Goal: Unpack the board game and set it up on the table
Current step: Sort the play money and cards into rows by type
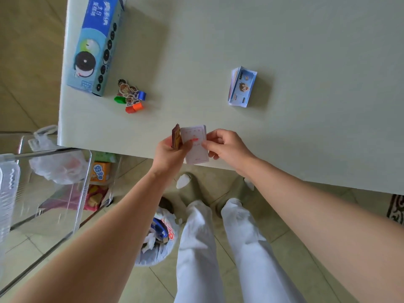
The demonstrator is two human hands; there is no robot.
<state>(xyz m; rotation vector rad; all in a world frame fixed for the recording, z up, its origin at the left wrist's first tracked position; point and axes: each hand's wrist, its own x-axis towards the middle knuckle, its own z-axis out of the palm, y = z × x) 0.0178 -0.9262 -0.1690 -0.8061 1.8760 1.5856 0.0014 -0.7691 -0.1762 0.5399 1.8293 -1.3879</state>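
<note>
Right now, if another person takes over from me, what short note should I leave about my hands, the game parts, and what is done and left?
The left hand grips the brown-backed cards over the near edge of the table.
The right hand pinches the pale pink cards beside them.
On the table: the play money stack lies to the right, and the character pawns on coloured stands lie to the left, near a blue cookie box.
Done: money and pawns are out.
Left: set down both card stacks. No game board is in view.
</note>
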